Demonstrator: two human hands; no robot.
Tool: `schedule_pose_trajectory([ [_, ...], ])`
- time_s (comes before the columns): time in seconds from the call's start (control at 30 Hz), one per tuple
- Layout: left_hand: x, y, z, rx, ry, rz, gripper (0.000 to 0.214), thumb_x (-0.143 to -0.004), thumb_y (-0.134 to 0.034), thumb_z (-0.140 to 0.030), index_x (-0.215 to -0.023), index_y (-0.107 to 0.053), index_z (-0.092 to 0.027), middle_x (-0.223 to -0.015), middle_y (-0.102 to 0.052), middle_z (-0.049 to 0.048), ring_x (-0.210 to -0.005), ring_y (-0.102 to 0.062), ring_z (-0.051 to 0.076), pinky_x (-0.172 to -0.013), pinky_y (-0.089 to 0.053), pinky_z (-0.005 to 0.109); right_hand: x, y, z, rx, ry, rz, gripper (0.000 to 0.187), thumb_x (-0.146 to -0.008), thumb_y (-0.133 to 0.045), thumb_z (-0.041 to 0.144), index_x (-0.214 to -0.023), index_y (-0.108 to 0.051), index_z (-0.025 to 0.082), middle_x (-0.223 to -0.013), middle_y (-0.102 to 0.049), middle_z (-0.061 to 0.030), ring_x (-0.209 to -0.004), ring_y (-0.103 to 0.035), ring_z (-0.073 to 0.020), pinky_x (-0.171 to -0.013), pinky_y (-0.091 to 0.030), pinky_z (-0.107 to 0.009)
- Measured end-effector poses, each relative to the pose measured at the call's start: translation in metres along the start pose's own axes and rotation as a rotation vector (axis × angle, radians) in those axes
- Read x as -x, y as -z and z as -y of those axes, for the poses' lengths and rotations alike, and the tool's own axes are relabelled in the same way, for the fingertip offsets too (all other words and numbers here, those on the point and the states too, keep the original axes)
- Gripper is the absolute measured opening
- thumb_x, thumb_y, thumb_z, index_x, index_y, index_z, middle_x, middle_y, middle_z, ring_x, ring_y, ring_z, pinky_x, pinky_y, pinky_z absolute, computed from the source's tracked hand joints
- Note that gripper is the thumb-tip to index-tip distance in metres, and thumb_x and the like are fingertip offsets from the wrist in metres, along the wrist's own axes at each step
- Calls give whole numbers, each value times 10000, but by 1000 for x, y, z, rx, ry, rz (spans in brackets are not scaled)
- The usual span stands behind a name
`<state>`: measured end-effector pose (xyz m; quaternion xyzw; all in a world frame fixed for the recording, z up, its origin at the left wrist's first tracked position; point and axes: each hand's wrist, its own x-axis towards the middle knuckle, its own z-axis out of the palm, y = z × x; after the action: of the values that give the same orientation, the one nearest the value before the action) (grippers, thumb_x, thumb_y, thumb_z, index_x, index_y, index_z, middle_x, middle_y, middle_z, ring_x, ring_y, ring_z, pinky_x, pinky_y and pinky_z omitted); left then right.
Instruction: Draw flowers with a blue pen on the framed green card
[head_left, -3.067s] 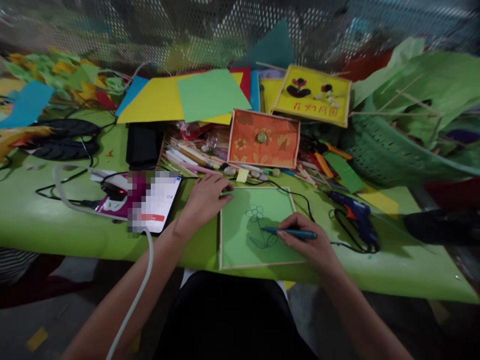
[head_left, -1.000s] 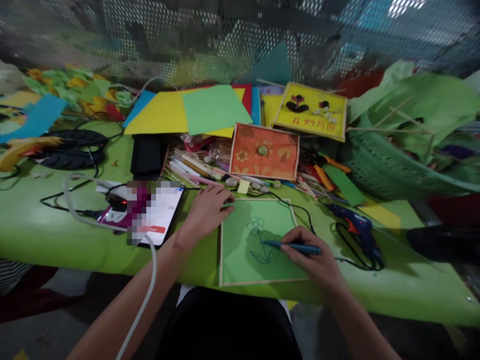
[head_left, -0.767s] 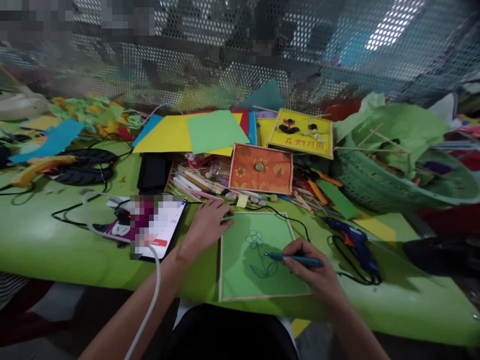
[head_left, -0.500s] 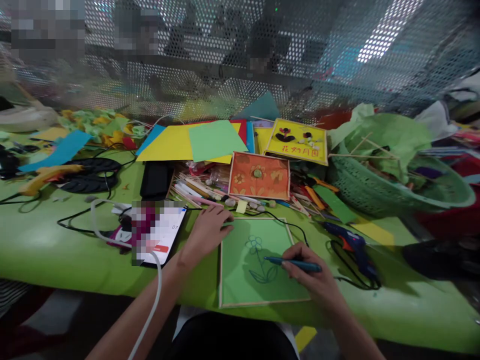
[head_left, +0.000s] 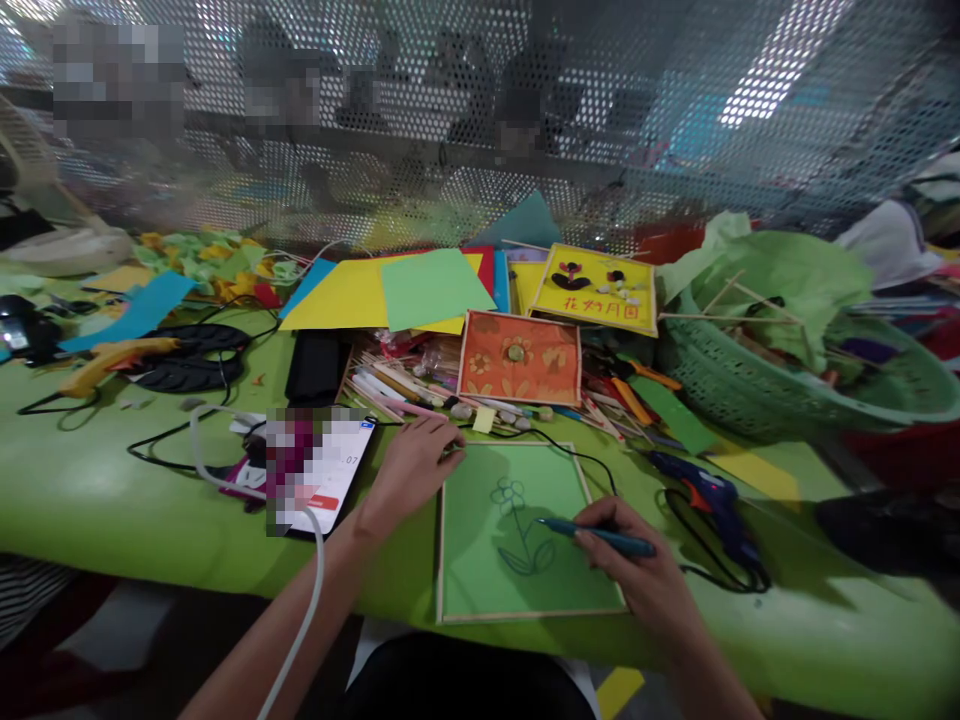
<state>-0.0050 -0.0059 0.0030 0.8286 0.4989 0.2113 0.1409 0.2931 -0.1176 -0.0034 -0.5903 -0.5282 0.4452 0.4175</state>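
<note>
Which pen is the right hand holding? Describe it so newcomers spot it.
On the green table, find the wood-framed green board near the front edge. Over it, the right hand holds a dark blue-green pen, tip pointing left. Being held sets it apart from the loose pens heaped behind the board.

From my end I see a bare left hand (head_left: 421, 455), a bare right hand (head_left: 628, 556) and bare forearms (head_left: 304, 598) tapering wristward. Below sits rounded black cloth (head_left: 469, 682), flanked by white patches (head_left: 369, 648) I can't identify.
</note>
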Motion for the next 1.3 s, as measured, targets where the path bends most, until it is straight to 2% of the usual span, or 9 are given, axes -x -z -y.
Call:
schedule_pose_trajectory([
  [0.27,-1,0,3,-2,-1,-47,54,-946,-651,-179,-964,-677,-222,-1094,-749,62,-1099,-678,260,-964,-504,416,2,5,-5,-93,-19,-65,342,-836,-812,544,-860,-717,216,-693,-606,-12,-632,-565,-181,-588,-458,-290],
  [0.6,-2,-7,12,5,-23,-140,64,-933,-661,-152,-914,-679,-210,-1051,-766,56,-1025,-702,243,-927,-500,379,-1,6,-12,-168,-35,-37,372,-817,-840,550,-849,-712,202,-690,-617,-8,-627,-570,-160,-592,-453,-259],
  [0.8,-4,-8,15,8,-2,-156,77,-919,-670,-143,-905,-687,-216,-997,-771,43,-985,-708,238,-917,-495,369,-1,5,-9,-166,-30,-26,366,-828,-832,548,-857,-720,200,-732,-620,-11,-639,-557,-147,-589,-448,-247],
  [1.07,-6,-8,21,38,22,-186,91,-911,-670,-126,-903,-679,-216,-904,-745,11,-854,-682,194,-812,-482,312,-1,5,-7,-161,-21,-10,394,-827,-822,571,-876,-722,194,-723,-608,-11,-627,-560,-153,-583,-463,-258],
  [1.3,-8,-4,20,44,21,-202,107,-911,-663,-112,-909,-673,-218,-922,-757,12,-856,-688,190,-813,-480,303,0,6,-11,-140,-39,-14,373,-840,-813,560,-873,-715,201,-733,-612,-9,-650,-555,-156,-601,-452,-261],
])
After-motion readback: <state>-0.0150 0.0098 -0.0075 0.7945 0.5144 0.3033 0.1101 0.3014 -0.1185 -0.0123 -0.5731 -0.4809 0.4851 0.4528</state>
